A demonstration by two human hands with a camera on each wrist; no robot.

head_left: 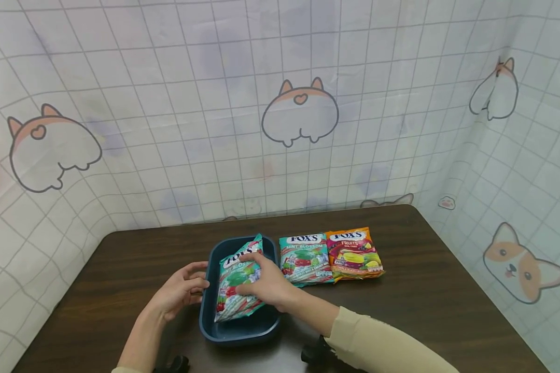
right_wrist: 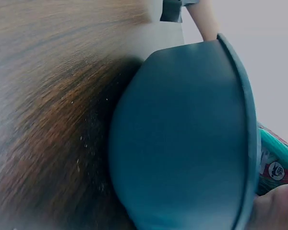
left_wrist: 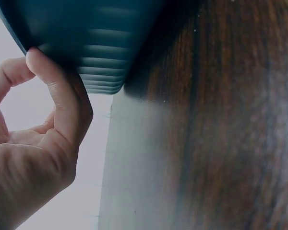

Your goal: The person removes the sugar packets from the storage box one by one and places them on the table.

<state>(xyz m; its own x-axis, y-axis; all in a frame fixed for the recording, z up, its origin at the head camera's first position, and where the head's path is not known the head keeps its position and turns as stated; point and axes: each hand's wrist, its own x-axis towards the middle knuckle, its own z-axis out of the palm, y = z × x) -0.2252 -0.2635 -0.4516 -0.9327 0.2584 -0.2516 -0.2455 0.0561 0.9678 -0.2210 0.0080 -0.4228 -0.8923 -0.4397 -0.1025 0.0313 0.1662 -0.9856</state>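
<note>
A green bag of FOX'S candy [head_left: 235,282] lies tilted in a dark blue plastic basket [head_left: 235,339]. My right hand [head_left: 268,285] grips the bag from the right, thumb and fingers spread across its front. At the basket's left side, my left hand [head_left: 186,287] rests its fingertips against the outer wall near the rim. The left wrist view has the left hand [left_wrist: 48,124] with bent fingers touching the ribbed basket wall [left_wrist: 105,52]. In the right wrist view, the basket [right_wrist: 182,134] hides most of the bag [right_wrist: 276,163].
Right of the basket, a second green FOX'S bag [head_left: 305,259] lies beside an orange FOX'S Fruits bag [head_left: 354,254]. All stand on a dark wooden table [head_left: 429,290]. A grid-patterned cloth [head_left: 191,129] with cartoon corgis hangs behind and to the sides.
</note>
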